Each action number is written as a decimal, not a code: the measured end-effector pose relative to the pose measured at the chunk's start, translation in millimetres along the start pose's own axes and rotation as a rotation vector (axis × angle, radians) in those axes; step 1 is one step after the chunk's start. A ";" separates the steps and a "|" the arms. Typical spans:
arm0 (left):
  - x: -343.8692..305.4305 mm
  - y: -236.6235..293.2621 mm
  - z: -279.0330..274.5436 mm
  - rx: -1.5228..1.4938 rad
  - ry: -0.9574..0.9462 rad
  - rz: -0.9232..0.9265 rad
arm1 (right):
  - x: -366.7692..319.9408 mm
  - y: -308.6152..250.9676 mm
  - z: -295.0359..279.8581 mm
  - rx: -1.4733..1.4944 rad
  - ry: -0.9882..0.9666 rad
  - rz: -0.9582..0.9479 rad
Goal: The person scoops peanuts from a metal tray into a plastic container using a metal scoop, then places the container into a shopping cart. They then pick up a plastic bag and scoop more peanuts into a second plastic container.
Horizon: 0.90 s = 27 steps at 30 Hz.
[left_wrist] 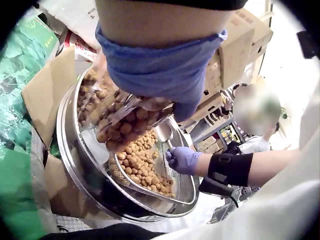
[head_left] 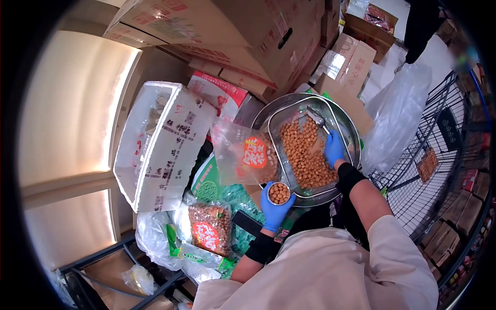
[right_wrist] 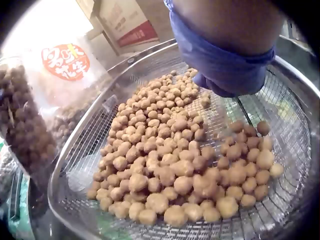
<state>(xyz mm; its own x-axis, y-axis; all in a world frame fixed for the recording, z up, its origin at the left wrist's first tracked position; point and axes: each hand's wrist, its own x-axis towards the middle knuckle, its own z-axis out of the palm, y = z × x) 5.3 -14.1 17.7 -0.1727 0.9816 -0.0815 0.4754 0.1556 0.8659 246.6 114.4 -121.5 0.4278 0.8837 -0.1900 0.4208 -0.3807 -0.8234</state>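
In the head view my gloved left hand (head_left: 277, 207) grips a clear container (head_left: 279, 193) full of round brown nuts, at the near-left rim of a wire basket (head_left: 277, 150). The left wrist view has that hand (left_wrist: 155, 75) above the container (left_wrist: 122, 122). My gloved right hand (head_left: 335, 147) holds a metal scoop (head_left: 316, 117) by its handle over the basket's right side. Loose nuts (head_left: 305, 150) cover much of the basket floor. In the right wrist view the nuts (right_wrist: 160, 165) lie below the right hand (right_wrist: 225, 65); the scoop is mostly hidden there.
The basket sits in a large round metal bowl (head_left: 353, 124). Left of it are an open printed plastic bag (head_left: 235, 155), a white foam box (head_left: 168, 155), a full nut bag (head_left: 209, 227) and a phone (head_left: 247, 223). Cartons (head_left: 232, 36) stand beyond; a wire cart (head_left: 418, 170) is at right.
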 end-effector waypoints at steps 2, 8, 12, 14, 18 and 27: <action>-1.0 3.0 -0.6 -0.009 -0.012 -0.006 | 5.8 -4.0 -3.5 -0.006 -0.052 0.017; -0.7 5.3 -0.1 0.012 -0.014 -0.002 | -8.9 26.0 -4.7 -0.002 -0.131 -0.148; 2.2 5.2 1.6 -0.027 -0.022 -0.021 | -28.0 17.2 -22.5 -0.068 -0.354 -0.091; 4.1 3.8 2.4 -0.022 -0.021 -0.032 | -32.4 18.5 -25.1 -0.122 -0.391 -0.121; 8.4 4.0 2.7 0.007 -0.017 0.002 | -28.1 35.5 -26.1 -0.150 -0.483 -0.110; 20.0 2.5 7.0 -0.055 0.013 0.031 | -23.5 22.1 -52.0 0.276 -0.894 0.650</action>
<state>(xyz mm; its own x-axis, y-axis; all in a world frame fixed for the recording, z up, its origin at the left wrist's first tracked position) 9.1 6.6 14.8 -0.1701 0.9843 -0.0478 0.4324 0.1181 0.8939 287.4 71.1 -107.4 -0.2695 0.4603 -0.8459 0.0896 -0.8626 -0.4980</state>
